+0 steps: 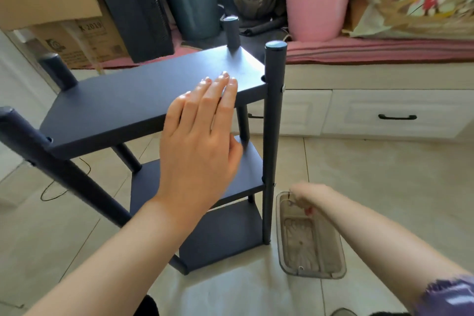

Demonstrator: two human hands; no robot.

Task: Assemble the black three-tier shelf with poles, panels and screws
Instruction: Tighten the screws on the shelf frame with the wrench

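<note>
On the tiled floor, shelf: the black three-tier shelf (159, 100) was seen standing upright, its four poles rising above the top panel (123, 108)
Panels: a middle panel (246, 169) and a bottom panel (225, 233) were seen below the top panel, all three held between the poles
Near-right pole: the pole (273, 120) at the shelf's near-right corner was seen upright, with a small pale screw head (283, 89) at the level of the top panel
Left hand: the left hand (202, 141) was held flat and open, fingers straight and together, at the front edge of the top panel; whether the fingertips touched the panel could not be told
Right hand: the right hand (306, 196) was seen low, just right of the shelf's near-right pole, at the far end of a tray; it was blurred, its fingers seemed curled around something small with a red part, but the grip could not be told
Tray: a clear brownish plastic tray (336, 261) was seen on the floor just right of the shelf's base
Behind the shelf: a cardboard box (51, 2), a dark bin (189, 0) and a pink bin (315, 0) were seen on a low platform with white drawers (395, 113)
</note>
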